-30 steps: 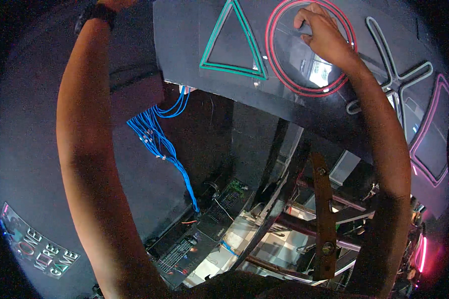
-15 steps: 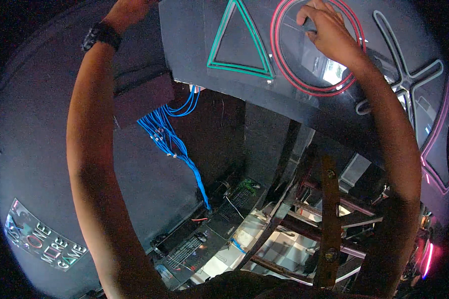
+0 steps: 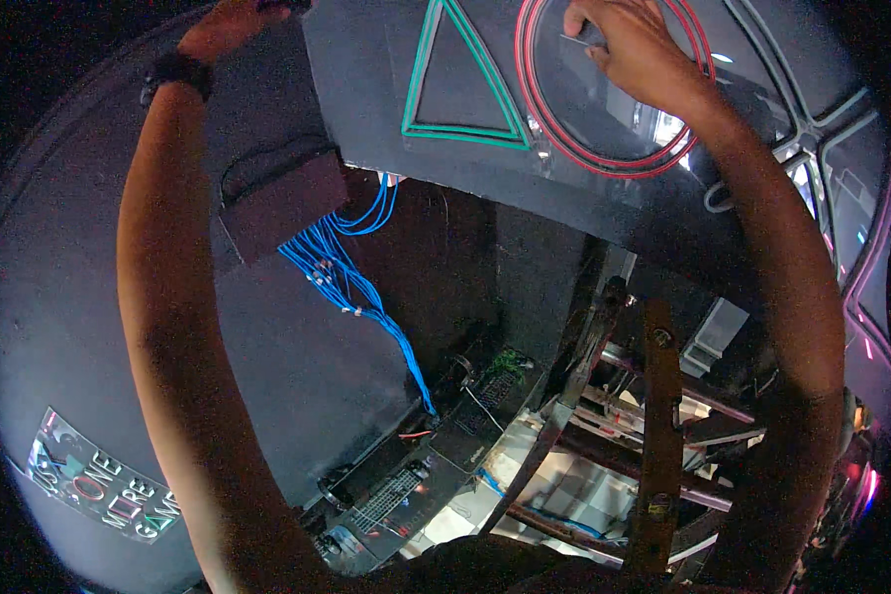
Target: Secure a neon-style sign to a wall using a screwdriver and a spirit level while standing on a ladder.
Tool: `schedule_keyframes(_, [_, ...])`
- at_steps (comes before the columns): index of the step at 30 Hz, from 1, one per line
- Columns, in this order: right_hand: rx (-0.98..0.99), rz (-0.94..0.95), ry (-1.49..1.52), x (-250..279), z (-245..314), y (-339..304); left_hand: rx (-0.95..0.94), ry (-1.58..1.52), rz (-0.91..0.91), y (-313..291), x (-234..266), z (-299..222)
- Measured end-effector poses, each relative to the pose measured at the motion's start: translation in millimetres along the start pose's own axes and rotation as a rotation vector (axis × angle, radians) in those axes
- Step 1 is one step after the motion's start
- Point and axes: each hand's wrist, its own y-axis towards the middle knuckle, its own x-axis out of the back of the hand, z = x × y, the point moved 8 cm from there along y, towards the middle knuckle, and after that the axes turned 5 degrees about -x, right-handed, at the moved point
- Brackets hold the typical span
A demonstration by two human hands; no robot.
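Observation:
A dark panel (image 3: 366, 89) overhead carries glowing outlines: a green triangle (image 3: 460, 79), a red circle (image 3: 604, 148), and a cross and pink shape at the right rim. My left hand (image 3: 233, 25), with a dark watch on its wrist, curls over the panel's left edge at the top of the picture. My right hand (image 3: 634, 49) lies inside the red circle with its fingers bent against a faint clear rectangle on the panel. Whether those fingers grip anything is hidden.
A dark box (image 3: 282, 203) hangs under the panel, and blue cables (image 3: 351, 277) run from it down to circuit boards (image 3: 406, 485). A wooden strut (image 3: 658, 426) and metal bars cross below at the right. A grey curved wall with a sticker (image 3: 99, 480) stands left.
The panel fills more of the upper picture. My left hand has moved right, from the panel's upper left to its left edge. My right hand stays inside the red circle.

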Motion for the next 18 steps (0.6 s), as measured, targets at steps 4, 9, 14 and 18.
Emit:
schedule_keyframes(4, [0.012,-0.041,0.019,-2.1,-4.2,-2.6,-0.12,0.136,0.041,15.7,-4.9,81.8])
schedule_keyframes(9, [0.025,-0.094,0.024,3.7,-3.1,0.0,-0.319,0.489,-0.11,5.0,1.8,70.5])
schedule_keyframes(14, [0.046,-0.068,-0.012,-1.1,-8.6,-1.9,0.308,0.658,-0.128,-1.7,-39.0,-15.6])
schedule_keyframes(18, [0.035,-0.086,0.056,4.4,-3.7,0.2,0.026,0.594,-0.274,-13.8,-15.7,-31.3])
